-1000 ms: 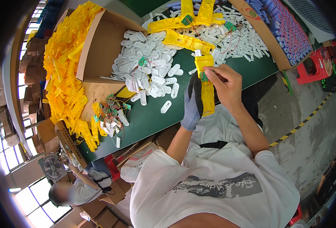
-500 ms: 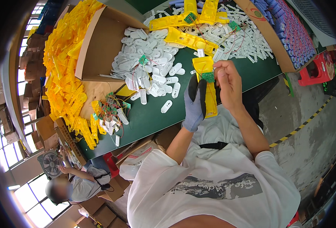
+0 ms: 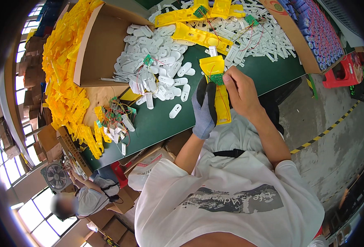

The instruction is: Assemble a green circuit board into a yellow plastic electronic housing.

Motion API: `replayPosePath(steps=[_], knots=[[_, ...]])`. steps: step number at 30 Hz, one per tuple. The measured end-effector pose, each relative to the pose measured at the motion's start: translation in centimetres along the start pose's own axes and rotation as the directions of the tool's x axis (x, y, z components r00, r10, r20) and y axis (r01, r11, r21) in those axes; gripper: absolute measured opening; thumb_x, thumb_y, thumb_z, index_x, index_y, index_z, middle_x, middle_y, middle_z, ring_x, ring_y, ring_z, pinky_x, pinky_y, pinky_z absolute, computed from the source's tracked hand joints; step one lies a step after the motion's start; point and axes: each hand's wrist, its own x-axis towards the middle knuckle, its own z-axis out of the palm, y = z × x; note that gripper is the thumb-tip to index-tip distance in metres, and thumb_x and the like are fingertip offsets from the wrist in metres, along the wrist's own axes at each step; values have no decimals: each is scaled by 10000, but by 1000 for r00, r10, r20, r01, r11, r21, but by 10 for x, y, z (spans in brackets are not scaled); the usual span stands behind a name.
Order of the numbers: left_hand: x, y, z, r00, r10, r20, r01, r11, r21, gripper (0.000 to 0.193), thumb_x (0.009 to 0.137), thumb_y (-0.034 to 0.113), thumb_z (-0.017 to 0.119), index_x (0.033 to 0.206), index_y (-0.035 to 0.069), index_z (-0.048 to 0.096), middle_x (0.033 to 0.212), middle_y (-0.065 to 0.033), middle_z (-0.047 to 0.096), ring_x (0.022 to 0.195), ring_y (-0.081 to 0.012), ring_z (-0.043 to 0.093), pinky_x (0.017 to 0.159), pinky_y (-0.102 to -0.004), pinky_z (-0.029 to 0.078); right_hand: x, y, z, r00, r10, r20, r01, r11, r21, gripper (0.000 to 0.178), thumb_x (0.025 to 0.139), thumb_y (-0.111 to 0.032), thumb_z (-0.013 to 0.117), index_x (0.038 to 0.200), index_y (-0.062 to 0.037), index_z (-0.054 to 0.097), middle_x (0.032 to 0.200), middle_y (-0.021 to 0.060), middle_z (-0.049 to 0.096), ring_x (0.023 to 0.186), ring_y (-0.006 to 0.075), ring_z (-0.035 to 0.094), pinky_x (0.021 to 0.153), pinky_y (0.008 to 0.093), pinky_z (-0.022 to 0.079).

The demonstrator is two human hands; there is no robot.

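Note:
My left hand (image 3: 204, 108), in a grey and black glove, grips a long yellow plastic housing (image 3: 222, 108) from its left side. A green circuit board (image 3: 217, 79) sits across the housing's upper part, beside the gloved fingertips. My bare right hand (image 3: 243, 91) is at the board's right end with its fingers curled and thumb and forefinger together; whatever they pinch is too small or hidden to make out. Just beyond the housing's far end lies a small white block-shaped part (image 3: 213, 51) on the green table (image 3: 157, 123).
White oval plates (image 3: 161, 68) spill from a cardboard box (image 3: 97, 49). Yellow housings (image 3: 64, 82) heap at left, near wired boards (image 3: 118, 117). White strips (image 3: 264, 39) and other yellow housings (image 3: 198, 36) lie beyond my hands. Purple cylindrical cells (image 3: 313, 37) fill a box at right. Another person (image 3: 93, 193) sits lower left.
My right thumb and forefinger have come together by the board's right end. The housing and my left hand appear slightly farther left, as does the whole scene.

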Motion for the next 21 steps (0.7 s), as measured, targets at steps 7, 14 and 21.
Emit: replayPosePath(steps=[7,14,21], knots=[[-1,-3,2,1000,17,-2,-17,990,-143,286,981,199,481,1195,10,481,966,-46,572,803,-87,559,680,-262,478,-6,-4,5,999,43,9,-43,999,-3,189,969,-188,486,880,-21,477,711,167,543,631,370,539,571,412,416],[-7,2,-3,991,23,133,9,971,-237,257,984,168,444,1199,27,451,954,-42,557,836,-93,564,703,-261,482,-8,-8,0,996,73,44,-77,992,104,177,975,-162,471,873,-18,473,690,147,519,592,313,509,565,374,403],[-11,3,7,1000,10,-6,-12,924,-383,329,988,142,437,1298,46,383,1137,-93,554,1016,-161,579,841,-315,496,-13,4,-9,995,-53,-80,75,953,295,187,889,-165,579,1022,-34,564,834,92,534,741,162,527,645,284,415]])
